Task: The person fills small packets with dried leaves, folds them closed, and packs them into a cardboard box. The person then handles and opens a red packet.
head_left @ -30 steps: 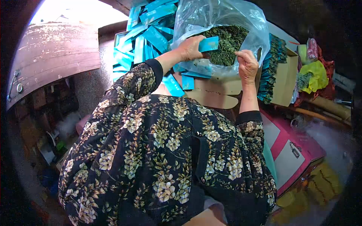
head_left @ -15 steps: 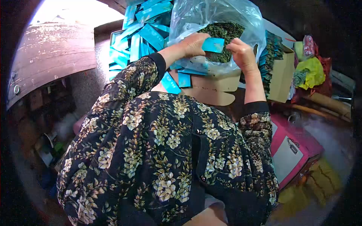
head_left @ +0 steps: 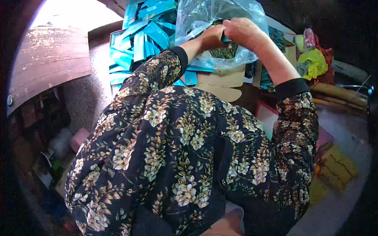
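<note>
My left hand [head_left: 211, 37] is closed on a small blue packet [head_left: 226, 39], above a clear plastic bag [head_left: 252, 49] of dark green dried leaves [head_left: 223, 52]. Only a narrow strip of the packet shows between my hands. My right hand [head_left: 243, 32] lies against its upper right side, fingers bent and pressed together at the packet; the fingertips are partly hidden. Many more blue packets [head_left: 156, 34] lie heaped in a box to the left of the bag. A few flat ones [head_left: 190, 78] rest by the bag's near edge.
A cardboard flap [head_left: 220, 91] sticks out below the bag. To the right stands a carton [head_left: 290, 55] with a row of dark teal packets. Beyond it lie a yellow plastic bag [head_left: 316, 65] and red wrapping. A worn wooden board [head_left: 55, 55] is at the left.
My right hand has moved up and left over the blue packet, meeting my left hand. The packet has turned and is now mostly covered. The view has shifted slightly.
</note>
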Available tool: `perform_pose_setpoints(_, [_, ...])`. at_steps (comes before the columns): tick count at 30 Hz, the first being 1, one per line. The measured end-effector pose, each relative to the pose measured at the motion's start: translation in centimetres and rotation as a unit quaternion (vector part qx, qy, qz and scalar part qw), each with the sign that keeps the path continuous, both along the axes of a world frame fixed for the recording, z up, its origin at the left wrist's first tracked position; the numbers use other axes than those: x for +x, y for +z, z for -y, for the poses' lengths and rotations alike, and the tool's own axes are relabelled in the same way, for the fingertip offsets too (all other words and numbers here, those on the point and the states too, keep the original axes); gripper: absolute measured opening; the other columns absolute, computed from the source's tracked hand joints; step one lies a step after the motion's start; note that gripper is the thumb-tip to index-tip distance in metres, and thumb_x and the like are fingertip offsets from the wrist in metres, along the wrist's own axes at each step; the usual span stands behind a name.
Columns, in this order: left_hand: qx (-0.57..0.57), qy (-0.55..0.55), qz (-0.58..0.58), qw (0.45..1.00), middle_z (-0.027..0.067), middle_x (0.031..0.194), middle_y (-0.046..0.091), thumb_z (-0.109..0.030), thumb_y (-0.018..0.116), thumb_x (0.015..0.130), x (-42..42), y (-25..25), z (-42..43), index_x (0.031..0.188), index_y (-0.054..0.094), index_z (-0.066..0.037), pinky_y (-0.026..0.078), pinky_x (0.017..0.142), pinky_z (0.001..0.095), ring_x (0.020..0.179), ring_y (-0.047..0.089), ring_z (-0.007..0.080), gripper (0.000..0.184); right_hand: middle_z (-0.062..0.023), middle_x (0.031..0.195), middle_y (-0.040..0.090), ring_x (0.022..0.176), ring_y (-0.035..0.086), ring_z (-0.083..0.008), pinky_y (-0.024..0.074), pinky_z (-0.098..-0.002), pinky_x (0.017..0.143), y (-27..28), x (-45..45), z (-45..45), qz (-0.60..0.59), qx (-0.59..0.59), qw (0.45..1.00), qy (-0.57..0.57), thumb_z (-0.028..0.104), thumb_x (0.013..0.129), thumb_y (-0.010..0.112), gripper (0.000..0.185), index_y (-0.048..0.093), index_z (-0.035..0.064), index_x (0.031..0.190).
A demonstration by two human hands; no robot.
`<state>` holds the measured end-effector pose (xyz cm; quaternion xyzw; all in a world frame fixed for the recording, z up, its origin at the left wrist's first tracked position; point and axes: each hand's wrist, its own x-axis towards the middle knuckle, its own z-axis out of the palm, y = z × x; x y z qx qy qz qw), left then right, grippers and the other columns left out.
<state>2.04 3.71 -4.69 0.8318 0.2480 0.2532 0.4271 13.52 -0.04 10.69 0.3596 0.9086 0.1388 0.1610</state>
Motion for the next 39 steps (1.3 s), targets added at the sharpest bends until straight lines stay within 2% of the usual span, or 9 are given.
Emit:
perform_pose_setpoints(9, [0.023,0.056,0.023,0.998,0.0173,0.103,0.058,-0.032,0.080,0.059,1.1,-0.4,-0.2,0.107,0.052,-0.004,0.043,0.085,0.0415,0.099,0.054,0.0354,0.063,-0.0102,0.077,0.059,0.076,0.063,-0.0263,0.0521,-0.0345,0.065,2.1,0.7,-0.5,0.035,0.042,0.999,0.003,0.006,0.072,0.057,0.005,0.060,0.0039,0.075])
perform_pose_setpoints(21, [-0.014,0.088,-0.047,0.995,0.0160,0.097,0.060,-0.038,0.079,0.059,-2.1,-1.5,-0.6,0.106,0.054,-0.006,0.046,0.079,0.0412,0.092,0.058,0.0331,0.062,-0.0143,0.076,0.062,0.073,0.062,-0.0323,0.0500,-0.0369,0.065,-0.9,7.8,1.9,-0.257,-0.015,0.955,-0.149,0.005,0.073,0.055,0.012,0.065,0.0084,0.076])
perform_pose_setpoints(24, [-0.002,0.096,-0.055,0.994,0.0158,0.091,0.060,-0.040,0.079,0.062,-2.8,-1.3,-0.5,0.106,0.053,-0.004,0.046,0.078,0.0379,0.087,0.059,0.0293,0.062,-0.0100,0.066,0.059,0.062,0.061,-0.0242,0.0469,-0.0321,0.055,-7.3,9.6,4.5,-0.366,-0.003,0.882,-0.298,0.003,0.070,0.053,0.019,0.067,0.0061,0.084])
perform_pose_setpoints(26, [-0.001,0.092,-0.036,0.995,0.0156,0.089,0.060,-0.042,0.077,0.063,-3.8,-0.5,0.1,0.106,0.053,-0.004,0.046,0.076,0.0376,0.085,0.059,0.0292,0.062,-0.0058,0.061,0.059,0.054,0.057,-0.0155,0.0453,-0.0281,0.052,-10.9,9.9,6.6,-0.430,-0.162,0.746,-0.483,0.003,0.073,0.053,0.022,0.067,0.0041,0.090])
perform_pose_setpoints(27, [0.000,0.091,-0.025,0.996,0.0155,0.088,0.060,-0.044,0.077,0.064,-4.0,-0.1,0.2,0.105,0.052,-0.004,0.046,0.075,0.0374,0.084,0.059,0.0292,0.063,-0.0058,0.061,0.059,0.054,0.057,-0.0155,0.0453,-0.0281,0.052,-12.4,9.9,7.6,-0.430,-0.165,0.742,-0.487,0.003,0.073,0.053,0.022,0.067,0.0041,0.090])
perform_pose_setpoints(30, [-0.009,0.078,-0.027,0.997,0.0154,0.087,0.059,-0.043,0.077,0.063,-4.5,0.1,0.6,0.104,0.052,-0.004,0.046,0.074,0.0371,0.082,0.059,0.0296,0.062,-0.0027,0.063,0.058,0.052,0.053,-0.0093,0.0438,-0.0241,0.049,-15.2,8.6,9.9,-0.574,-0.184,0.526,-0.600,0.001,0.075,0.054,0.019,0.067,0.0012,0.089])
perform_pose_setpoints(31, [-0.010,0.075,-0.027,0.997,0.0154,0.087,0.059,-0.043,0.077,0.063,-4.5,0.2,0.8,0.104,0.052,-0.004,0.047,0.074,0.0369,0.081,0.059,0.0298,0.061,-0.0027,0.063,0.058,0.052,0.053,-0.0093,0.0438,-0.0241,0.049,-15.4,8.0,10.6,-0.575,-0.186,0.520,-0.604,0.001,0.075,0.054,0.019,0.067,0.0012,0.089])
perform_pose_setpoints(34, [-0.006,0.078,-0.034,0.996,0.0156,0.086,0.059,-0.043,0.077,0.064,-4.4,0.8,1.5,0.103,0.052,-0.004,0.046,0.074,0.0367,0.081,0.059,0.0300,0.060,-0.0036,0.065,0.059,0.053,0.054,-0.0108,0.0433,-0.0226,0.048,-14.9,6.0,13.0,-0.728,-0.277,0.327,-0.536,0.000,0.077,0.053,0.018,0.067,0.0006,0.089])
perform_pose_setpoints(39, [-0.041,0.075,-0.060,0.995,0.0180,0.096,0.060,-0.045,0.076,0.061,-4.9,1.3,1.9,0.109,0.052,-0.004,0.046,0.080,0.0381,0.091,0.058,0.0327,0.067,-0.0055,0.064,0.059,0.054,0.056,-0.0125,0.0452,-0.0249,0.049,-17.6,4.5,14.4,-0.735,-0.243,0.355,-0.524,0.001,0.077,0.054,0.016,0.068,0.0012,0.087])
